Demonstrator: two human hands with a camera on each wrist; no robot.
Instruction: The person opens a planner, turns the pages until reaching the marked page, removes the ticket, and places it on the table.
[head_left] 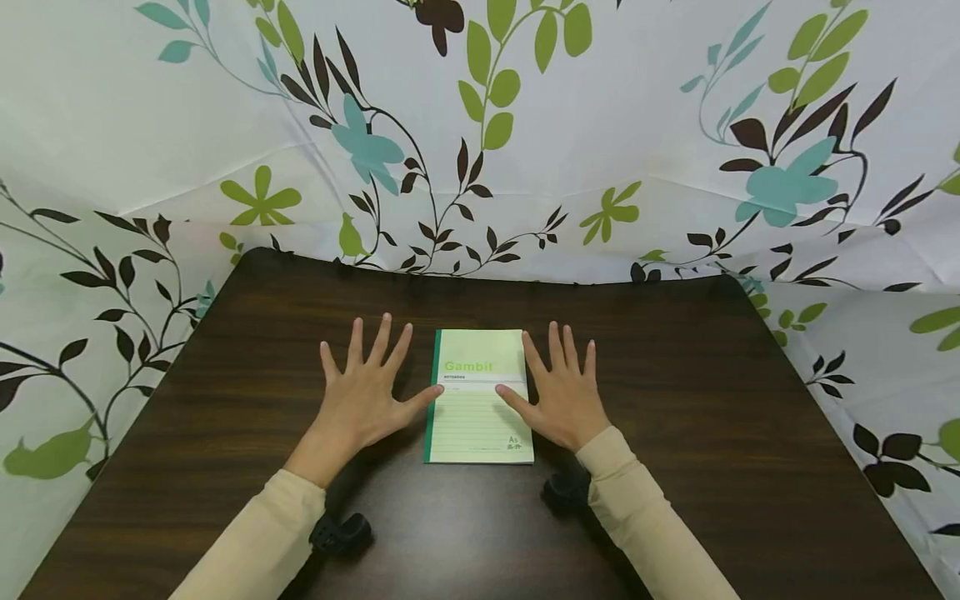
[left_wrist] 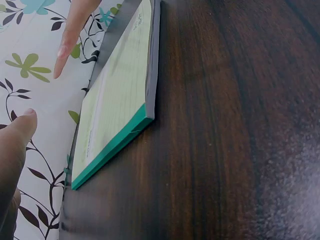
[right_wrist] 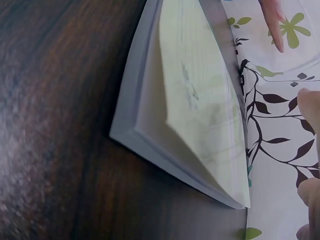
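On the dark table [head_left: 705,400], a pale green notebook [head_left: 480,417] lies between the left hand [head_left: 365,398] and the right hand [head_left: 562,398]. Both have their fingers spread wide and hold nothing.

The notebook [head_left: 476,421] looks papery, the table [head_left: 705,417] glossy wood.

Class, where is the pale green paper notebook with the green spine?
In the head view, the notebook lies mid-picture on the dark brown wood-grain table, its spine to the left, white floral cloth beyond.
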